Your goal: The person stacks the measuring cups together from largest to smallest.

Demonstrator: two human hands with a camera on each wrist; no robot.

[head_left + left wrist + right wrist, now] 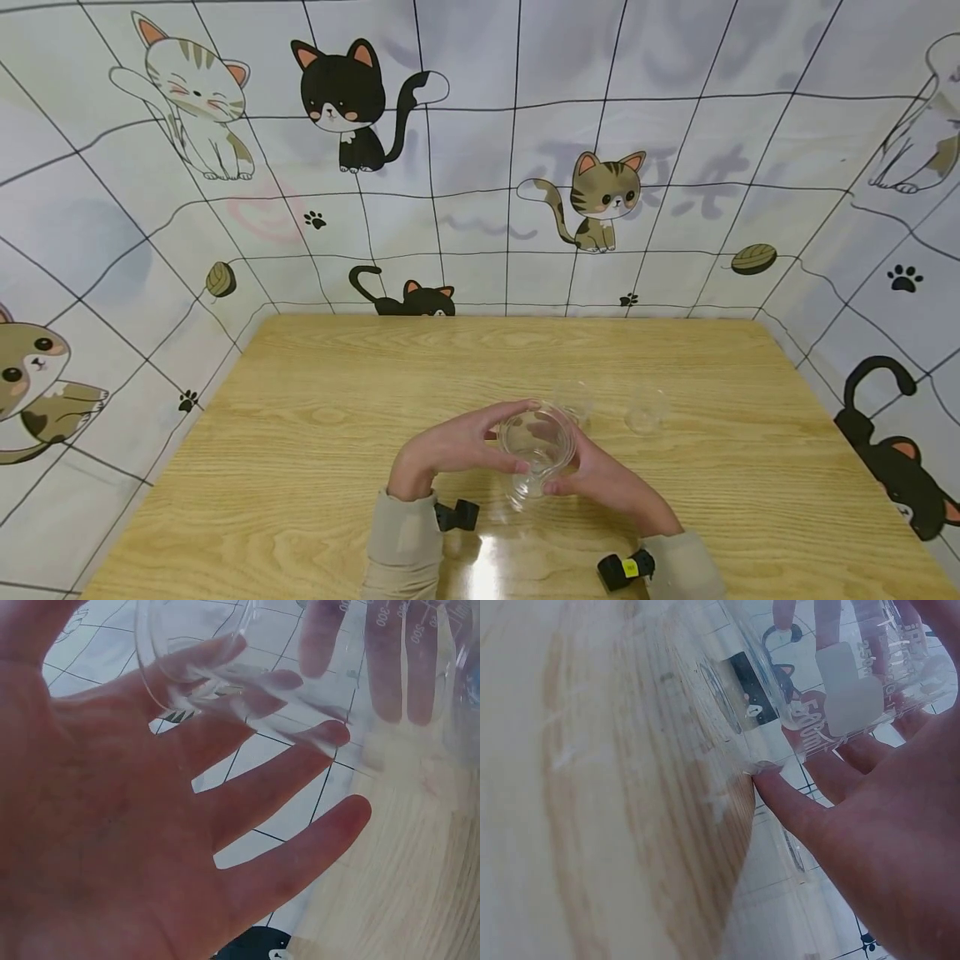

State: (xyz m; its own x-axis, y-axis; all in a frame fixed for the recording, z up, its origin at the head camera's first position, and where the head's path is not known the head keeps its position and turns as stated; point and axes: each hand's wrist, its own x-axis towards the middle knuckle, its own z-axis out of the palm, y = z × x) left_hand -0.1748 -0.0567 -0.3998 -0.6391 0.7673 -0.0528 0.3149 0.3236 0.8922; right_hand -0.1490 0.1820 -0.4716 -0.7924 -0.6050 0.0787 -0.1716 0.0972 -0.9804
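Observation:
A clear glass beaker [537, 440] is held between both hands over the middle of the tabletop, its round mouth turned up toward the head camera. On its left side my left hand [467, 442] grips it near the rim, thumb in front and fingers behind. My right hand [606, 475] holds the opposite side, with the thumb low by the base. White measuring marks, "500ml" among them, show on the beaker [847, 694] in the right wrist view. Through the clear wall [352, 675] in the left wrist view, fingers of the right hand are visible.
Just behind the right hand stands another clear glass vessel [577, 396], partly hidden. A further clear vessel [647, 414] stands to its right. Both are on the wooden table [315, 400]. A cat-patterned cloth [480, 167] surrounds the table at the back and sides.

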